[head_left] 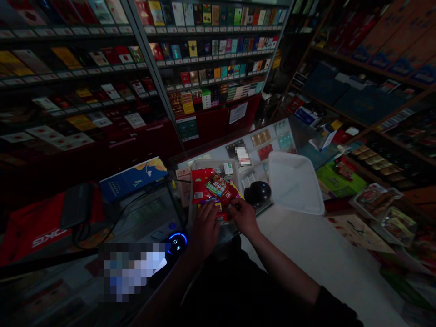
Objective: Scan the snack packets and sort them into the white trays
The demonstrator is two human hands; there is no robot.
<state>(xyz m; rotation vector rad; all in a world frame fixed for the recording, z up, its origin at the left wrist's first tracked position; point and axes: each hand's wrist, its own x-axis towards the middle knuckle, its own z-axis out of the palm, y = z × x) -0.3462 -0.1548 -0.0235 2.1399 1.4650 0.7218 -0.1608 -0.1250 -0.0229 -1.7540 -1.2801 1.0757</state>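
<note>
Left hand (204, 231) and right hand (243, 215) at red foil snack packets (211, 186) in clear plastic tray (200, 165) on glass bench (264, 159).
Packets lie heaped; both hands curl at the near edge, fingers touching, grip unclear. They look light, soft, probably slippery: best held by the end seams. White plastic lid (294, 181) sits right of the tray, beside a black dome (257, 193).
</note>
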